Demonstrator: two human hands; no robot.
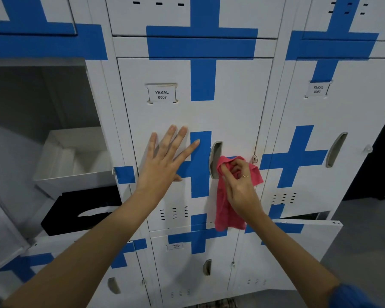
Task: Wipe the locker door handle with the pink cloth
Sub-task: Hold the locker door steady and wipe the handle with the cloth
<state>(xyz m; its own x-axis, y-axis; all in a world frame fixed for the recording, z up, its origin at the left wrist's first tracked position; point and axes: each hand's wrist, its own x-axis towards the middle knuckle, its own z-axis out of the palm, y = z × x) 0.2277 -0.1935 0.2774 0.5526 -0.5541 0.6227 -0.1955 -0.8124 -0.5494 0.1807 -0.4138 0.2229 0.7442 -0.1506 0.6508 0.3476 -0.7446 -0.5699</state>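
The left hand lies flat on the locker door, fingers straight and spread, arm reaching up from below. The right hand has its fingers curled, bunching the pink cloth and pressing it against the lower part of the door handle, just left of the fingertips. The rest of the cloth hangs below the wrist. The handle's lower end is hidden behind the cloth.

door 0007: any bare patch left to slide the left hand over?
Bare white between the label and the left hand; also between the blue cross and the door's right edge, above the handle. Crowded at the handle: right hand bunching the pink cloth.
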